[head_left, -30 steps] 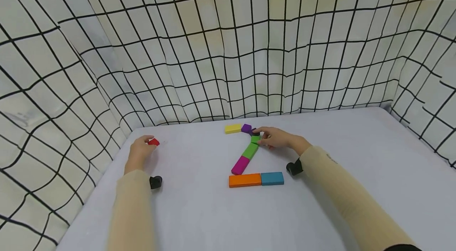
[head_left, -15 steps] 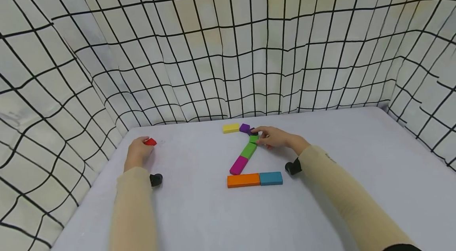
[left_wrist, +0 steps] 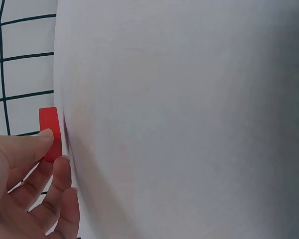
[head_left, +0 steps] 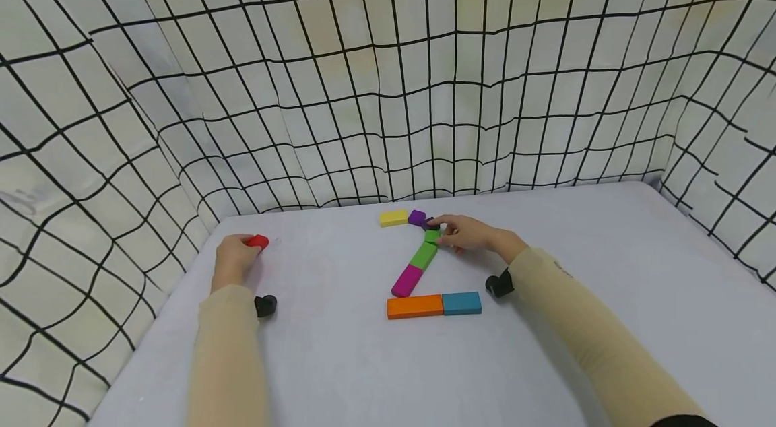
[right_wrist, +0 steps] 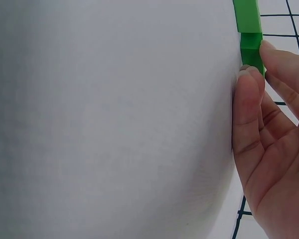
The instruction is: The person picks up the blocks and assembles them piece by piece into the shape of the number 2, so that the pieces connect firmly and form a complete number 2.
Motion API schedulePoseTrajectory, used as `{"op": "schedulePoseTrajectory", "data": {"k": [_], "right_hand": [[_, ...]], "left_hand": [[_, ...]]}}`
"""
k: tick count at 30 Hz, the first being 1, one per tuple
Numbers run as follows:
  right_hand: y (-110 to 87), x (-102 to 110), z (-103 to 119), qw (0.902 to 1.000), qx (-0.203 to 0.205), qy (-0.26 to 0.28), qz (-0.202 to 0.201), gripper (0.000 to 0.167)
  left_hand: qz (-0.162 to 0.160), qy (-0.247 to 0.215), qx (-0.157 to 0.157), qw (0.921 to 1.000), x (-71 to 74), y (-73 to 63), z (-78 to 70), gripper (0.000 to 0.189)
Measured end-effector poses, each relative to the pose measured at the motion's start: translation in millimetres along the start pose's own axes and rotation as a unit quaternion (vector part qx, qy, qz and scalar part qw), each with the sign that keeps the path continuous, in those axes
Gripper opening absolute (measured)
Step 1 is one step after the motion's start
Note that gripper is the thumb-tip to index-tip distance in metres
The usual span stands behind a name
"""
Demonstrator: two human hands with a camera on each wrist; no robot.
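Observation:
At the left of the table my left hand point(head_left: 233, 260) pinches a red block point(head_left: 259, 242) between thumb and fingers. The left wrist view shows the thumb across the face of this red block point(left_wrist: 49, 118), its top end free. Farther right, my right hand point(head_left: 471, 233) holds a small green block point(head_left: 431, 236), thumb on one side. Its index finger reaches over a dark purple block point(head_left: 427, 224), partly hidden. In the right wrist view, thumb and fingertips sit around the lower end of the small green block point(right_wrist: 250, 41), in line with a longer green block point(right_wrist: 247, 15).
A yellow block point(head_left: 393, 218) and a purple block point(head_left: 416, 217) continue the row at the back. The long green block point(head_left: 422, 256) and a magenta block point(head_left: 407, 281) slant toward an orange block point(head_left: 415, 306) and a blue block point(head_left: 462, 303). Black-gridded white netting point(head_left: 364, 110) surrounds the table.
The head view has shifted slightly. In the left hand the red block has turned a little and more of it shows. The right hand stays at the green and dark purple blocks.

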State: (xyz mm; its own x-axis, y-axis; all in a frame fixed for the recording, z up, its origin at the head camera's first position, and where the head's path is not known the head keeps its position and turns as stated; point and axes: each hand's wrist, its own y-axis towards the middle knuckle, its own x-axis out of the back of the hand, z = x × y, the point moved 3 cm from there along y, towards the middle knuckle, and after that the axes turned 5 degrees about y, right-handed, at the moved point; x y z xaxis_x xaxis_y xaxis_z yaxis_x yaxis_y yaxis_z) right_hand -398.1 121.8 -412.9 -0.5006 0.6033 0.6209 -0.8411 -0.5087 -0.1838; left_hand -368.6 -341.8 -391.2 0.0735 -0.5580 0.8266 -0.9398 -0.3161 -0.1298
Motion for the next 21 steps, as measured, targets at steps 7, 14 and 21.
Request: {"op": "schedulePoseTrajectory", "data": {"k": [7,14,21], "right_hand": [[-1.7,-1,2,1.0,-0.005,-0.002,0.0,0.052],[-2.2,-1,3,0.9999,-0.011,-0.006,-0.001,0.053],[-1.6,-1,2,1.0,-0.005,-0.007,-0.002,0.054]], "left_hand": [[0.01,-0.034,0.006,0.9994,3.9,0.4,-5.8,0.051],[-0.005,-0.016,-0.026,0.9995,9.9,-3.4,-14.4,0.05],[-0.01,-0.014,-0.044,0.9989,9.7,-8.8,-18.4,0.05]]}}
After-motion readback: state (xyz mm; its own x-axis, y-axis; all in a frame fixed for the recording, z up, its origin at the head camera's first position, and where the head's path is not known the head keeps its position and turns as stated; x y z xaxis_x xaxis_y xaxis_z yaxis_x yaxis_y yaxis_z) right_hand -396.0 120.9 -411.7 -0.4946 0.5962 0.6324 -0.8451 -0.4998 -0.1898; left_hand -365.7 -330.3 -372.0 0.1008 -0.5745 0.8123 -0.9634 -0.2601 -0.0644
